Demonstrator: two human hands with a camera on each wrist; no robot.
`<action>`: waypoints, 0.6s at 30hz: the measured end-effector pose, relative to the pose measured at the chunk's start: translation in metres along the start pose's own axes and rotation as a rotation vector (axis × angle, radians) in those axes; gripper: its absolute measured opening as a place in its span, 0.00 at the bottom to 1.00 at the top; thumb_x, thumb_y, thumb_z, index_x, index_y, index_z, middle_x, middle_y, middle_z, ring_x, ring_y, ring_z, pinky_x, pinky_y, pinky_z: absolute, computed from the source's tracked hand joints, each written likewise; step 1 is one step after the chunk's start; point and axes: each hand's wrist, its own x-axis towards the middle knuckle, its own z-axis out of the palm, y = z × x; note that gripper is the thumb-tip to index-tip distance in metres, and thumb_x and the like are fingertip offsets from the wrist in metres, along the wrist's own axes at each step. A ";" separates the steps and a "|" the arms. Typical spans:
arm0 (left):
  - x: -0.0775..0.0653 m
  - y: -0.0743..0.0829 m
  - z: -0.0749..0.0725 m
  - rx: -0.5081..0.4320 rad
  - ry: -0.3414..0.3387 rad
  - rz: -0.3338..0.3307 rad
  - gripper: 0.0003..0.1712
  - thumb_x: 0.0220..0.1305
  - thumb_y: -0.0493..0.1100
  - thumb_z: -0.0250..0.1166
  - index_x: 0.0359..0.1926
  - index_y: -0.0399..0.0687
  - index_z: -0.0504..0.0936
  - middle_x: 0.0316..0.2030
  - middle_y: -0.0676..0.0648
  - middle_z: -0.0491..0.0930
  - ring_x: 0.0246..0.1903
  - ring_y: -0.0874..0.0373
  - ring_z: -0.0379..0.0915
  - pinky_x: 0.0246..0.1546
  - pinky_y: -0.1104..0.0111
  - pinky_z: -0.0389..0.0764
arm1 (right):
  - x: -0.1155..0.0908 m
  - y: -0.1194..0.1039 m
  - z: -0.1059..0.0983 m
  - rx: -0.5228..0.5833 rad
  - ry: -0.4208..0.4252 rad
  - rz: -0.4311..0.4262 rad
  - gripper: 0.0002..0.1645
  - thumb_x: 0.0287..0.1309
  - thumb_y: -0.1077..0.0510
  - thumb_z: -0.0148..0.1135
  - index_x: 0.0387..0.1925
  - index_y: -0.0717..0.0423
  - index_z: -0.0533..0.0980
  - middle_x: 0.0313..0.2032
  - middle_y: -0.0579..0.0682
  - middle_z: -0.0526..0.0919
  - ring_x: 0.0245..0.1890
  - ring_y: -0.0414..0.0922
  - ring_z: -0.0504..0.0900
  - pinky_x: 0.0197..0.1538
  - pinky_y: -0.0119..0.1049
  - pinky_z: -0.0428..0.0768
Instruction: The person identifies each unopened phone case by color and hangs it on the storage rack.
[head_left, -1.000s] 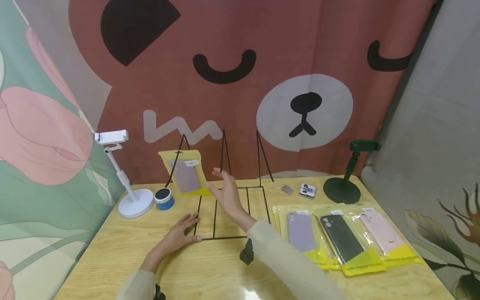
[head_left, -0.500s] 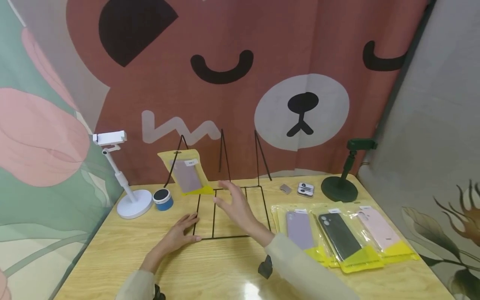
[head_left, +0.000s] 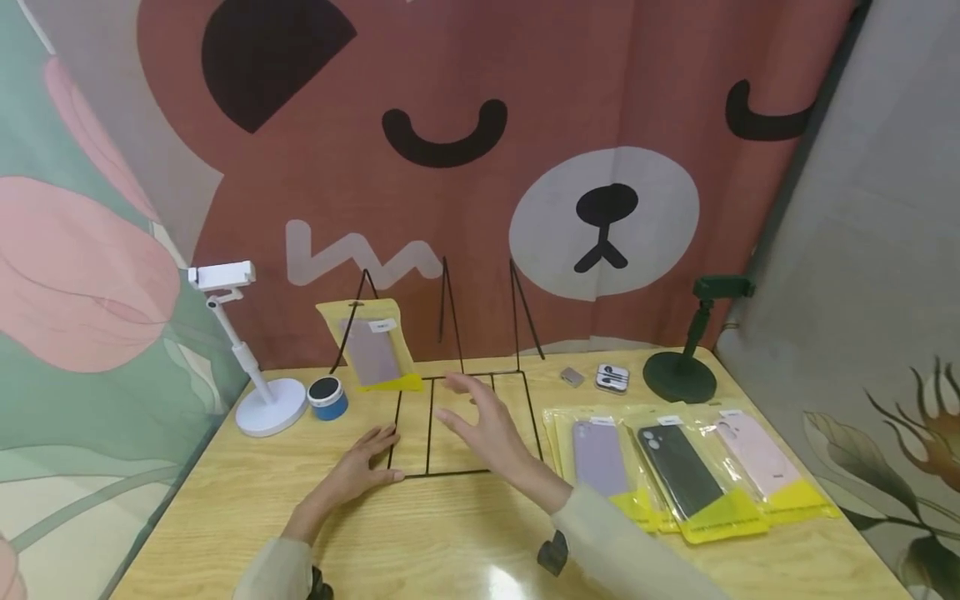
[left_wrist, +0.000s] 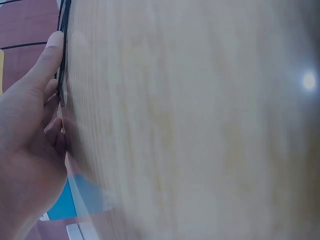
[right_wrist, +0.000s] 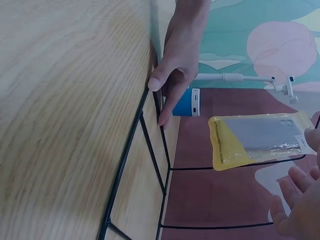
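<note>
A black wire display rack stands on the wooden table, with tall hook arms at its back. From its left arm hangs a yellow-edged clear pouch with a lilac phone case in it; the right wrist view shows this pouch too. My left hand rests at the rack's front left corner, its thumb on the front wire and its fingers along the side wire. Over the middle of the rack hovers my right hand, fingers loosely spread, holding nothing and apart from the pouch.
Several packaged phone cases lie at the right. Behind them sit a boxed earphone set, a small grey piece and a dark green stand. A white stand and a blue-and-white cylinder are at the left.
My right hand has drawn back from beside the hanging pouch, down and to the right. The pouch stays on the rack's left arm. My left hand keeps its place.
</note>
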 end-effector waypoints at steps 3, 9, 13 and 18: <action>0.000 0.000 0.001 -0.001 -0.008 -0.002 0.43 0.56 0.56 0.70 0.66 0.38 0.69 0.70 0.39 0.60 0.71 0.36 0.45 0.64 0.39 0.55 | -0.004 0.002 -0.004 -0.003 0.011 -0.001 0.32 0.63 0.52 0.63 0.66 0.49 0.65 0.58 0.44 0.75 0.58 0.42 0.71 0.59 0.47 0.72; -0.001 0.000 0.000 -0.011 -0.012 -0.018 0.43 0.56 0.55 0.70 0.67 0.39 0.69 0.71 0.40 0.59 0.71 0.37 0.44 0.64 0.39 0.54 | -0.012 0.004 -0.012 0.009 0.036 0.023 0.31 0.62 0.52 0.64 0.65 0.49 0.67 0.57 0.48 0.77 0.57 0.42 0.72 0.58 0.45 0.72; -0.001 0.001 0.000 -0.015 -0.018 -0.026 0.42 0.56 0.55 0.70 0.67 0.39 0.69 0.71 0.41 0.59 0.71 0.38 0.44 0.65 0.39 0.53 | -0.018 0.006 -0.018 0.025 0.048 0.053 0.31 0.61 0.52 0.64 0.65 0.46 0.67 0.56 0.48 0.78 0.56 0.43 0.73 0.58 0.48 0.72; -0.001 0.001 0.000 -0.013 -0.021 -0.028 0.43 0.56 0.55 0.70 0.67 0.39 0.69 0.71 0.41 0.58 0.71 0.38 0.44 0.65 0.39 0.54 | -0.027 0.010 -0.025 0.009 0.068 0.071 0.33 0.61 0.50 0.65 0.66 0.45 0.67 0.55 0.47 0.78 0.56 0.43 0.74 0.58 0.50 0.73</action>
